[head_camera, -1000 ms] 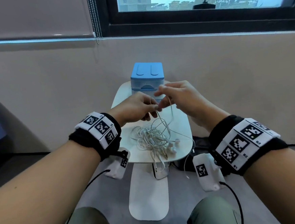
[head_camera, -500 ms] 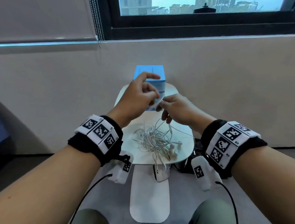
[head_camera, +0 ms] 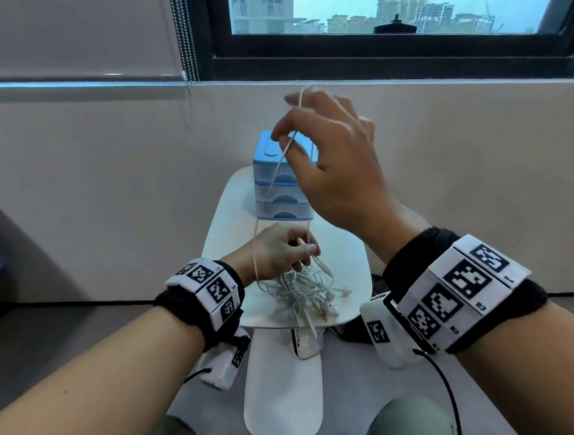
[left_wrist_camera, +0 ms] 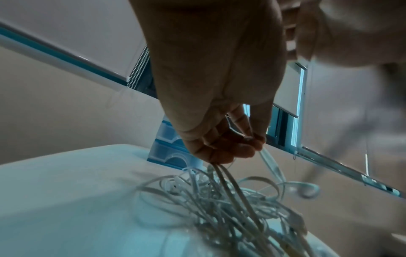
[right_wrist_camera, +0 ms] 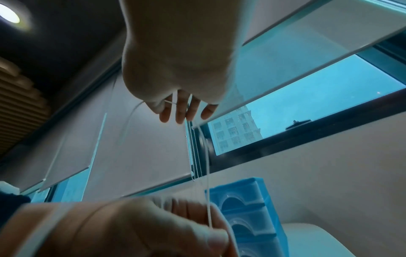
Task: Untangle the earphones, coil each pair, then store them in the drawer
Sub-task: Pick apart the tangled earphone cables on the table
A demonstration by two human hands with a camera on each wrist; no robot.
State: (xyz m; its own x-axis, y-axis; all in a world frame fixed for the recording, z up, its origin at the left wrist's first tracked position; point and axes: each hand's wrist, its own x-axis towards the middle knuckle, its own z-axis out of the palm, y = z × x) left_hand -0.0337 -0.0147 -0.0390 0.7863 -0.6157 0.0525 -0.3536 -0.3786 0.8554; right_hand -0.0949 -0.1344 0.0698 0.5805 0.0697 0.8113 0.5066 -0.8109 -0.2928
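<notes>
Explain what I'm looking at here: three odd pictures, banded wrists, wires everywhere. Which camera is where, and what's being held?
No machine: a person's two bare hands, with marker bands and small cameras on the wrists. The wide picture comes from a head camera; the other two look along each hand from the wrists. On the small white table lie tangled earphones, with a blue drawer unit behind them. The left hand grips cords at the tangle. The right hand, raised, has one cord drawn up over its fingers.
</notes>
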